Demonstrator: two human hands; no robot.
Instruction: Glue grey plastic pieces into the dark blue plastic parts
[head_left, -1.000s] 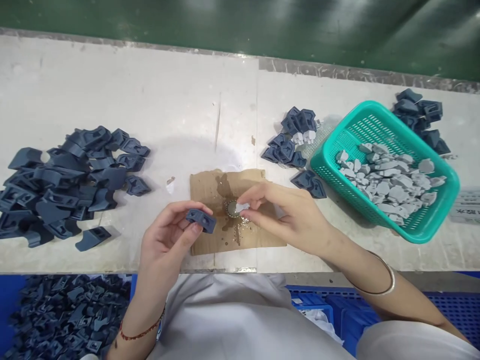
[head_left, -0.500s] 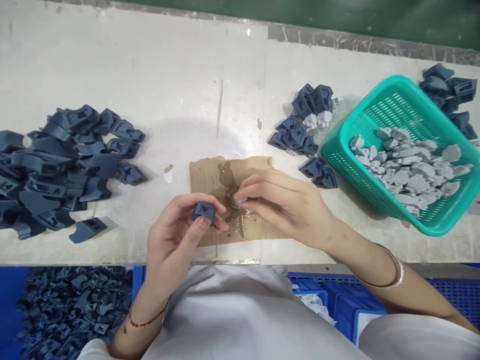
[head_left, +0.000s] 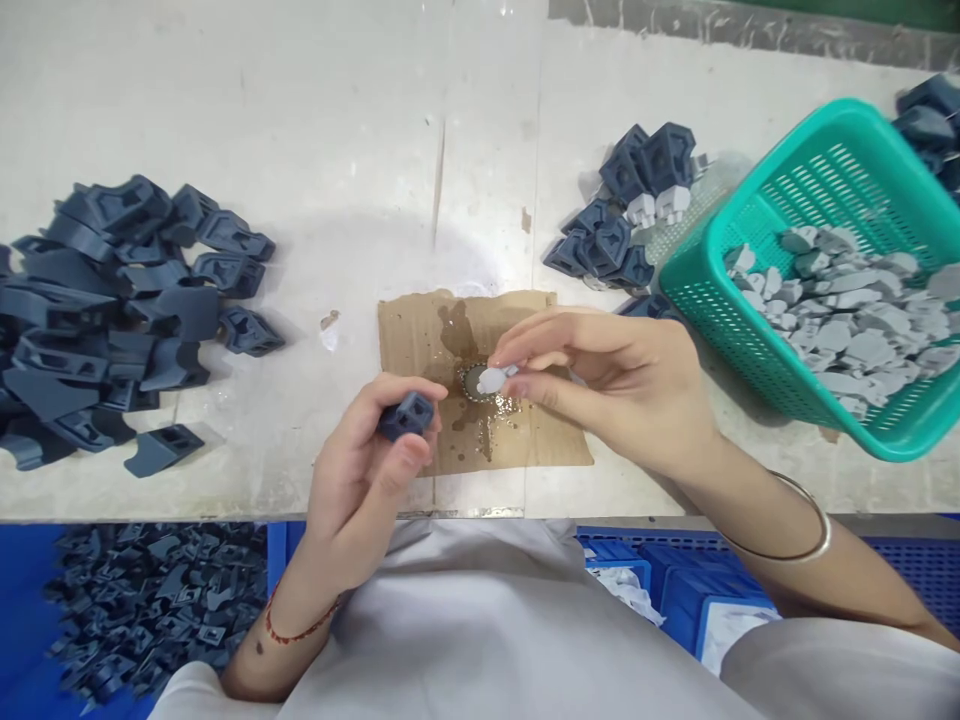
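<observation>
My left hand (head_left: 367, 480) is closed around a dark blue-grey plastic part (head_left: 407, 415), whose hollow end faces up and to the right. Between the thumb and fingers of my right hand (head_left: 607, 385) is a small light-grey plastic piece (head_left: 495, 379). That piece is just over a small round cap-like dish (head_left: 474, 383) with a notched rim. Under both lies a brown cardboard sheet (head_left: 420, 335), stained with wet spots and shiny drops. The two parts are apart from each other.
Many dark parts (head_left: 120, 290) are heaped on the table at left. At right, a green basket (head_left: 697, 270) holds light-grey pieces (head_left: 862, 320); more dark parts (head_left: 600, 240), some with grey pieces attached, lie beside it. Below the table edge, a blue bin (head_left: 37, 620) holds dark parts.
My right hand has lifted the light-grey piece slightly from the round dish and turned it into view. My left hand has tilted the dark part, showing its hollow end. The camera view has shifted.
</observation>
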